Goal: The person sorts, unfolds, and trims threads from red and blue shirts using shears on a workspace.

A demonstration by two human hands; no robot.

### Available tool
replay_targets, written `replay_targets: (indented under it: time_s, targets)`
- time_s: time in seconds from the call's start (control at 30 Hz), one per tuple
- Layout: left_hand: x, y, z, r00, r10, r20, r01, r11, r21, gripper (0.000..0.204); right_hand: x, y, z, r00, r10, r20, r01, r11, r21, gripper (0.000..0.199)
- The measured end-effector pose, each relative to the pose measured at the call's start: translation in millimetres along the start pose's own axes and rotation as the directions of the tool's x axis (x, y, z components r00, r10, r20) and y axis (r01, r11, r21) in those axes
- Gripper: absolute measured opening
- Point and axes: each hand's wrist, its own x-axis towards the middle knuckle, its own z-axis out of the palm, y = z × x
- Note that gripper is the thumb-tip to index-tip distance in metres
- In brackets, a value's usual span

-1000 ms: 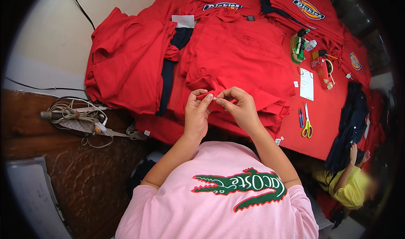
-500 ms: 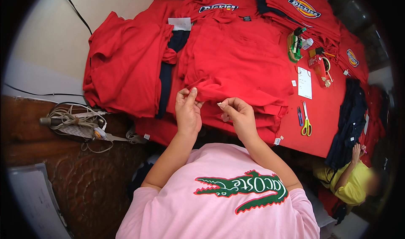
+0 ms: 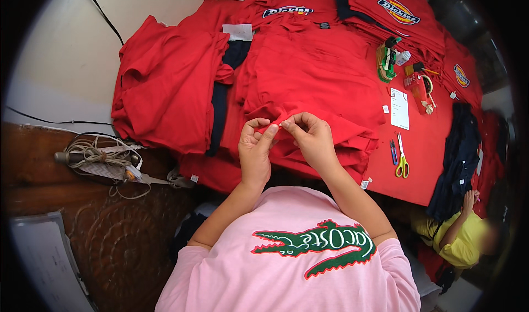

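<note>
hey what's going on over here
A person in a pink shirt is working at a stack of red garments. The left hand pinches a bit of red cloth at the near edge, while the right hand meets it there, fingertips on a small pale piece too tiny to identify. Yellow-handled scissors lie unused to the right.

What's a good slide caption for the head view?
Left hand pinching red cloth, right hand holding a tiny pale thing, scissors lying to the right.
</note>
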Motion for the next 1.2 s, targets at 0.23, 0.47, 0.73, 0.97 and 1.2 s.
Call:
replay_targets:
  time_s: [0.23, 0.47, 0.73, 0.97, 1.2]
  targets:
    - [6, -2, -4, 0.997, 0.039, -0.069, -0.037, 0.999, 0.037, 0.029, 2, 31, 11, 0.962, -0.268, -0.051, 0.256, 0.951, -0.172, 0.016]
    - [13, -14, -10, 0.972, -0.030, -0.232, 0.048, 0.996, 0.071, 0.039, 7, 20, 7, 0.977, -0.211, -0.023, 0.194, 0.931, -0.308, 0.030]
    - [20, -7, -60, 0.993, -0.071, -0.099, 0.078, 0.994, 0.072, 0.028, -29, 88, -143, 0.895, -0.434, 0.103, 0.347, 0.531, -0.773, 0.021]
    - [7, 17, -108, 0.987, 0.071, 0.143, -0.157, 0.595, 0.788, 0.039, -85, 157, -241, 0.994, -0.107, 0.029, 0.057, 0.270, -0.961, 0.033]
    - [42, 133, -77, 0.805, -0.586, -0.092, 0.168, 0.076, 0.983, 0.016, -130, 102, -275, 0.913, 0.355, 0.202, -0.078, 0.636, -0.768, 0.025]
